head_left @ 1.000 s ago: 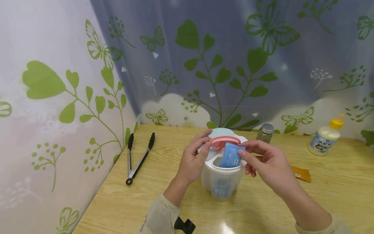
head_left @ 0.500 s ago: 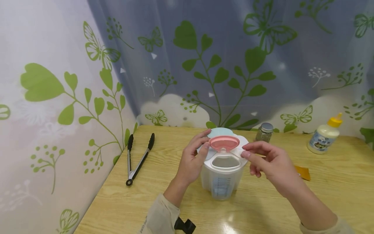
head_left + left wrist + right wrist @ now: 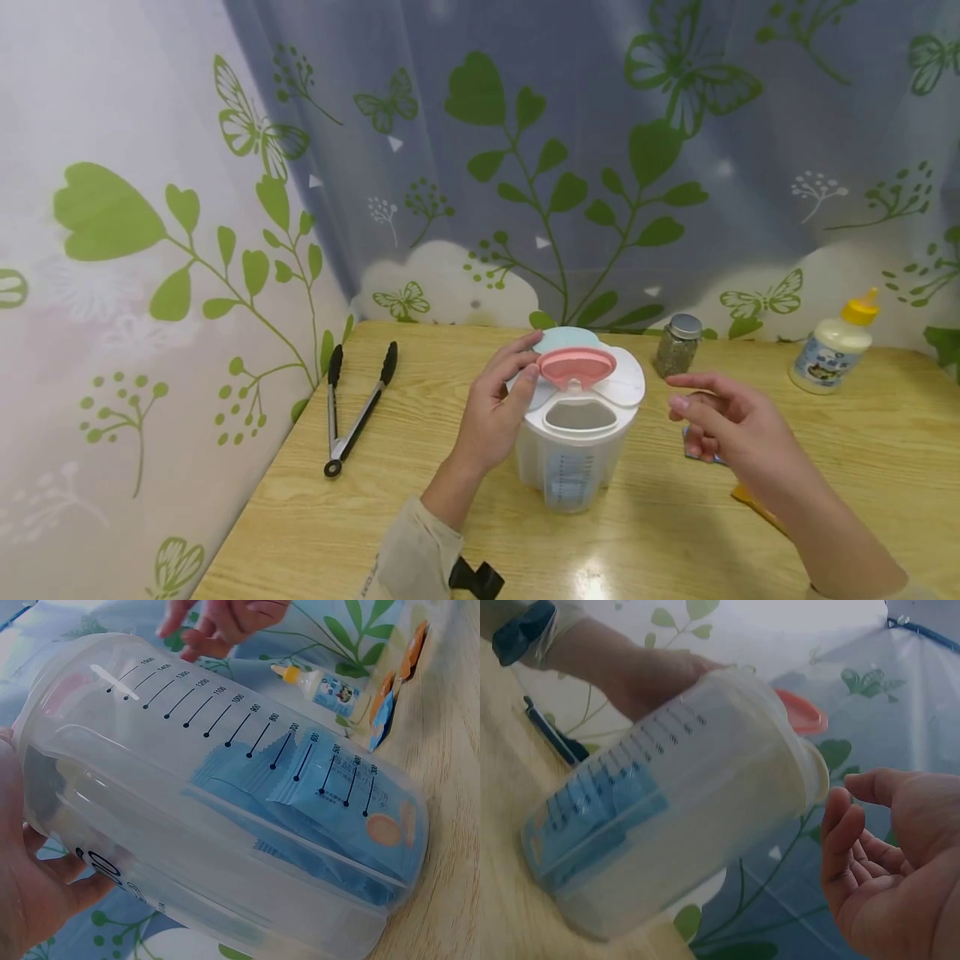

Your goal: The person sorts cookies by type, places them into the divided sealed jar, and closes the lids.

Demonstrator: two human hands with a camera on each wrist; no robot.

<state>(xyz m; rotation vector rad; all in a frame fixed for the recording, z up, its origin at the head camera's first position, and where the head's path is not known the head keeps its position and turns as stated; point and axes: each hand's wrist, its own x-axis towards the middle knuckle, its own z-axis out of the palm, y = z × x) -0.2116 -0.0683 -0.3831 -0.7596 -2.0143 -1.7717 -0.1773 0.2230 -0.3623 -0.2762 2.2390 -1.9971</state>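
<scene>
A: State of the hands?
B: Left hand point(image 3: 491, 408) grips the container point(image 3: 536, 454) at the edge of its lid point(image 3: 618, 392). Right hand point(image 3: 741, 432) holds nothing, fingers loosely bent.
A: Container's position?
B: Between the hands: left touching, right just apart. Upright on the bench point(image 3: 322, 533), long axis vertical, pink flap point(image 3: 577, 367) raised, opening point(image 3: 579, 415) just right of the left thumb.
A: Key relation?
B: My judgement: the loose blue packet point(image 3: 382, 720) lies below the right hand, well apart from the left; the opening is to that right hand's left.
A: Obscured?
B: Right fingers cover most of the blue packet from above; long axis uncertain. Forearm point(image 3: 843, 537) partly hides the orange packets point(image 3: 756, 505). Inner packets point(image 3: 330, 802) overlap; count unclear.
</scene>
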